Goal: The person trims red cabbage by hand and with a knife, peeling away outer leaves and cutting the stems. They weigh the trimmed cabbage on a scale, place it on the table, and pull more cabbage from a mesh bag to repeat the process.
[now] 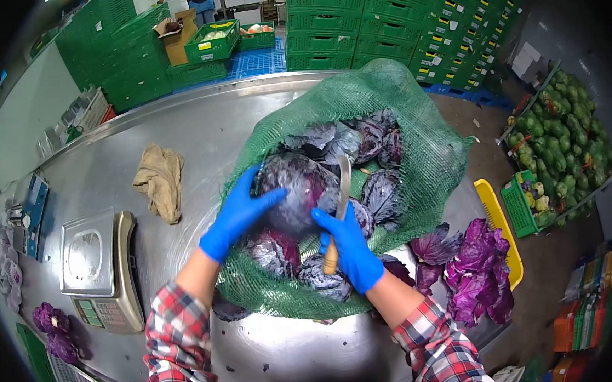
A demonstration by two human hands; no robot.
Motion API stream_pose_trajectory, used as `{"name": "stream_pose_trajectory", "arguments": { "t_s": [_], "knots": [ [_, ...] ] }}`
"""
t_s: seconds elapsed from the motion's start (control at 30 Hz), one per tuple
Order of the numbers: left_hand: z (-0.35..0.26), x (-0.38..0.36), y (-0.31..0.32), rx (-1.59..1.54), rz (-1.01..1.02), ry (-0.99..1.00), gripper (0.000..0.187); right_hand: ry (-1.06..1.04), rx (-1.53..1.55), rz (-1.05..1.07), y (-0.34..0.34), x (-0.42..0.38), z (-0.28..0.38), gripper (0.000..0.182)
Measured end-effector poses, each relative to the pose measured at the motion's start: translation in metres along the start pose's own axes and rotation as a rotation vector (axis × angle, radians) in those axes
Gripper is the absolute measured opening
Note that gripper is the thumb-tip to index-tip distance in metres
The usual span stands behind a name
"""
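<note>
A green mesh sack (415, 123) lies open on the steel table, with several red cabbages (383, 198) inside. My left hand (240, 213), in a blue glove, rests with fingers spread on the left side of a large dark cabbage (299, 188). Gloved in blue too, my right hand (351, 248) is closed round the wooden handle of a knife (345, 188), its curved blade pointing up. The thumb of that hand is by the large cabbage's lower right side. Loose purple leaves (475, 271) lie to the right of the sack.
On the left stand a scale (87, 252) and a brown cloth (160, 180). Two small purple cabbages (51, 319) sit at the left edge. A yellow tray (516, 268) is beyond the leaves. Green crates (326, 19) are stacked behind the steel table (201, 117); a person (202, 1) stands at the back.
</note>
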State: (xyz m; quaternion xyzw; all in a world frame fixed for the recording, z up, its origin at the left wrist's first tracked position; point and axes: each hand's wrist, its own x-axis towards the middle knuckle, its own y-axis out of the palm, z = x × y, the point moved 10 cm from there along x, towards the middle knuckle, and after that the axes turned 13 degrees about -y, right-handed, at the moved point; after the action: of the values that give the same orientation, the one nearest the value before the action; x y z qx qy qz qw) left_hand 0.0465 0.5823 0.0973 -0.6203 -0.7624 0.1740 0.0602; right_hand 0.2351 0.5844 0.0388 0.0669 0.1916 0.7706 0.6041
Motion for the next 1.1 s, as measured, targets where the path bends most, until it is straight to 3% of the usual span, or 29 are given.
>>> {"name": "stream_pose_trajectory", "arguments": {
  "t_s": [0.1,0.17,0.2,0.27,0.4,0.5,0.63,0.67,0.8,0.9,0.97,1.03,1.1],
  "knots": [
    [-0.033,-0.070,-0.002,-0.130,-0.084,0.146,0.087,-0.109,-0.084,0.025,0.004,-0.050,0.039,0.066],
    [-0.049,-0.126,-0.011,-0.049,-0.211,0.238,0.087,-0.131,-0.110,0.057,0.010,-0.082,0.055,0.070],
    [-0.039,-0.150,-0.014,-0.150,-0.238,0.243,0.089,-0.016,-0.218,0.125,0.006,-0.102,0.052,0.077],
    [-0.026,-0.205,-0.021,-0.214,-0.309,0.218,0.098,-0.123,-0.191,0.258,0.036,-0.137,0.069,0.080],
    [0.017,-0.301,-0.035,-0.399,-0.407,0.126,0.106,-0.428,-0.305,0.475,0.074,-0.196,0.054,0.058],
    [0.071,-0.351,-0.043,-0.519,-0.455,-0.028,0.105,-0.066,-0.329,0.460,0.095,-0.229,0.010,0.054],
    [0.135,-0.390,-0.039,-0.684,-0.391,-0.312,0.105,0.018,-0.411,0.460,0.098,-0.256,-0.066,0.040],
    [0.171,-0.398,-0.033,-0.646,-0.340,-0.435,0.101,0.017,-0.493,0.471,0.096,-0.258,-0.089,0.036],
    [0.104,-0.405,-0.066,0.278,-0.502,-0.111,0.096,-0.023,-0.496,0.489,0.115,-0.284,-0.111,0.035],
    [0.115,-0.386,-0.057,0.380,-0.345,-0.027,0.097,-0.168,-0.613,0.494,0.141,-0.290,-0.076,0.031],
    [0.136,-0.389,-0.064,0.195,-0.381,-0.188,0.096,-0.032,-0.513,0.214,0.100,-0.271,-0.113,0.024],
    [0.119,-0.394,-0.062,0.335,-0.318,-0.098,0.096,0.097,-0.291,0.027,0.069,-0.254,-0.109,0.020],
    [0.131,-0.400,-0.070,0.150,-0.247,-0.123,0.094,-0.006,-0.473,0.167,0.032,-0.225,-0.109,0.033]
  ]
}}
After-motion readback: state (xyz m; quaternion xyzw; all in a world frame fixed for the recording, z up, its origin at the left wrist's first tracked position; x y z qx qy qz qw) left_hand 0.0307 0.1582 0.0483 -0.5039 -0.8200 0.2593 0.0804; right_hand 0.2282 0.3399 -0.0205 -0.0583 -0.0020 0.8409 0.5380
